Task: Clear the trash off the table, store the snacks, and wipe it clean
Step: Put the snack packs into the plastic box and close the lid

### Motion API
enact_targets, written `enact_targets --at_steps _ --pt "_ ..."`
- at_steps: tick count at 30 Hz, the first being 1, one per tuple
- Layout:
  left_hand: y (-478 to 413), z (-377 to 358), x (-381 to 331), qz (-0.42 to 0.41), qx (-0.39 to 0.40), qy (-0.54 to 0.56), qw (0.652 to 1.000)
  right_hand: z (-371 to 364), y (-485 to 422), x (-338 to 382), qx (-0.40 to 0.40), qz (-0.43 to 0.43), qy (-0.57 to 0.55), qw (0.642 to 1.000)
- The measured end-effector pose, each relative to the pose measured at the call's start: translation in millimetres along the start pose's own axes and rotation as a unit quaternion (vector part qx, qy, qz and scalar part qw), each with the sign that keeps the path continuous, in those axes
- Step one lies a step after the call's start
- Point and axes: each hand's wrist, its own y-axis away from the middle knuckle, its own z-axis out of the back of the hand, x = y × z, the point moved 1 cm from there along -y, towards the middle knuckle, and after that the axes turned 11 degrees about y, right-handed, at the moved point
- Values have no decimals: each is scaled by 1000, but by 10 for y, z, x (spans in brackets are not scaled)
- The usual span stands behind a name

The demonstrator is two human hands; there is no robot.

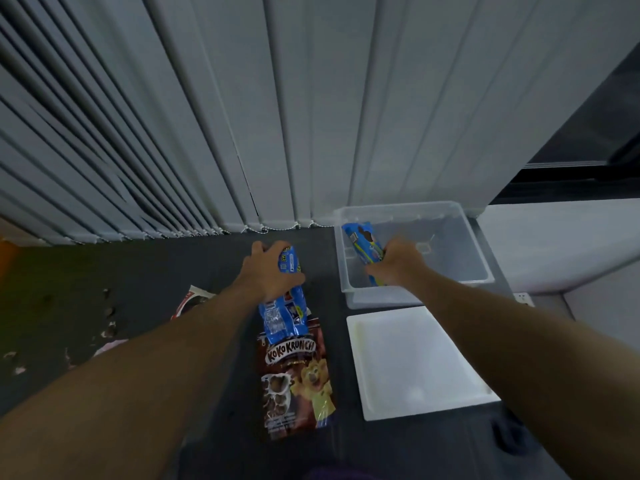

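My left hand [268, 271] grips a blue cookie pack [284, 317] that lies on the dark table [145, 271], its near end overlapping a brown Koko Krunch bag [298, 382]. My right hand [398, 261] holds a second blue cookie pack [363, 244] inside the clear plastic storage box [460, 216] at the back right. The white lid [415, 362] of the box lies flat in front of it.
Torn wrappers [190, 299] and small scraps [110, 323] lie on the table's left side, partly hidden by my left forearm. Vertical blinds [277, 116] hang right behind the table. A white ledge [561, 244] runs to the right of the box.
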Motion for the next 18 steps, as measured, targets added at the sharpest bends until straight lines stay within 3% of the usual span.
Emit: enact_targets --at_steps 11,18 --pt "-167 -16 224 42 4 9 999 -349 -300 248 147 48 64 986" --pt "-243 -44 367 63 9 4 998 -462 -440 208 158 61 52 984"
